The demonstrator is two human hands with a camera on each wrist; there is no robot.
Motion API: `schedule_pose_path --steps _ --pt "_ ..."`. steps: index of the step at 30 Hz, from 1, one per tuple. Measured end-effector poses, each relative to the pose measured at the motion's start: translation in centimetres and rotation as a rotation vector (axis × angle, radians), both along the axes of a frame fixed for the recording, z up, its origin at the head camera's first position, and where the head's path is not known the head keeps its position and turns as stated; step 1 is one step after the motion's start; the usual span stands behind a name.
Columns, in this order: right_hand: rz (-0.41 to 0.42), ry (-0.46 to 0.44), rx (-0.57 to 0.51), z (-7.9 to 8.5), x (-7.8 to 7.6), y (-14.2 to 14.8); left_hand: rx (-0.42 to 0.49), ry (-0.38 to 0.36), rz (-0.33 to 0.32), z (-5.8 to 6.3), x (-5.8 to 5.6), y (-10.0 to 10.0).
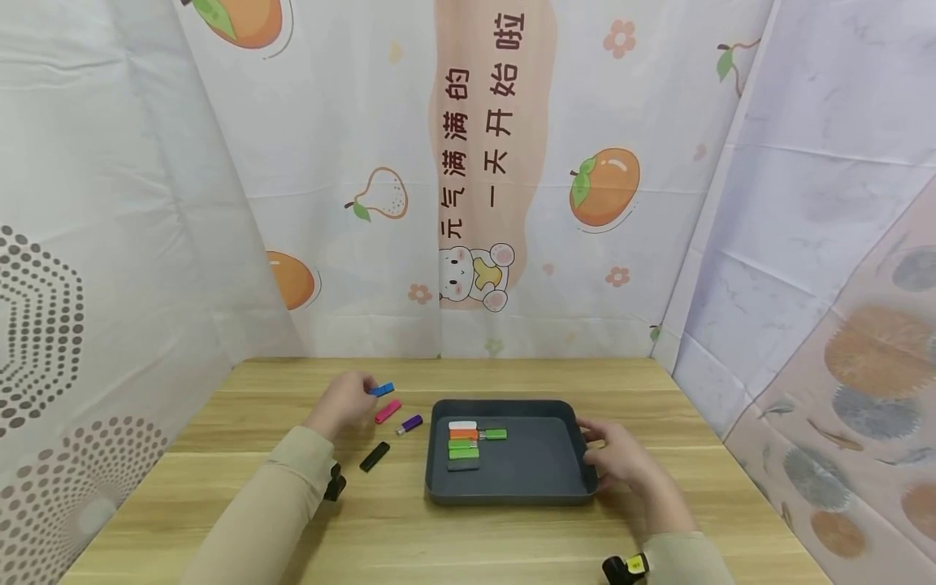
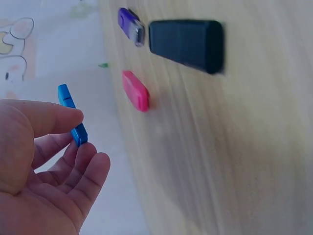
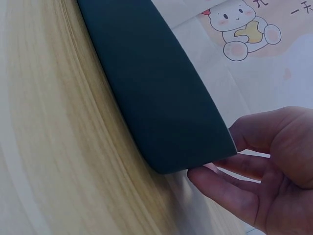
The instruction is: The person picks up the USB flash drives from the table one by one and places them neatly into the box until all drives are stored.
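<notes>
Between thumb and fingertips, my left hand [image 1: 349, 400] pinches a blue USB stick [image 2: 64, 94], held over the left part of the table. Close by on the wood lie a pink USB stick [image 1: 388, 411], a purple one [image 1: 411, 424] with its metal plug showing, and a black one [image 1: 374, 457]. My right hand [image 1: 621, 455] grips the right side wall of a dark grey tray [image 1: 541, 467], thumb at the rim and fingers along the outside. Inside the tray, at its left, white [image 1: 462, 425], orange [image 1: 461, 435], green [image 1: 496, 435] and dark grey [image 1: 463, 465] sticks lie grouped.
The wooden table [image 1: 512, 540] reaches back to a printed curtain [image 1: 351, 268] with fruit and a cartoon bear. More cloth hangs along the left and right sides. Black camera mounts sit on both wrists.
</notes>
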State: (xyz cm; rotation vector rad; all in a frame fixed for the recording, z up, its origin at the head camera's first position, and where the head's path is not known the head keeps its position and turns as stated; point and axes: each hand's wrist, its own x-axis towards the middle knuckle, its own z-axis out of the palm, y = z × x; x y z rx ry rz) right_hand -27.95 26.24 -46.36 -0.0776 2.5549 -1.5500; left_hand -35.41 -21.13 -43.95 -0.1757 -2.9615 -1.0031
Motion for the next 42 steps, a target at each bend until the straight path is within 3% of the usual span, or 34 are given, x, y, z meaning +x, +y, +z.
schedule_pose_path --steps 6,13,19,30,37,42 --pt "0.0 0.008 0.007 0.1 -0.2 0.0 -0.024 0.052 -0.04 0.5 -0.4 1.0" --pt "0.025 0.01 -0.004 0.2 -0.1 0.0 0.001 0.058 -0.048 1.6 0.5 3.1" --pt "0.043 0.008 -0.012 0.1 -0.1 0.1 0.035 0.059 -0.095 2.1 1.0 4.9" --pt "0.014 -0.003 -0.01 0.1 0.0 0.0 -0.005 0.125 -0.154 1.8 1.5 8.2" --pt "0.028 0.001 -0.013 0.2 0.1 0.0 0.052 0.089 -0.193 1.6 2.0 9.6" --pt "0.036 0.005 -0.011 0.1 0.1 0.0 0.031 0.088 -0.22 1.1 2.0 10.5"
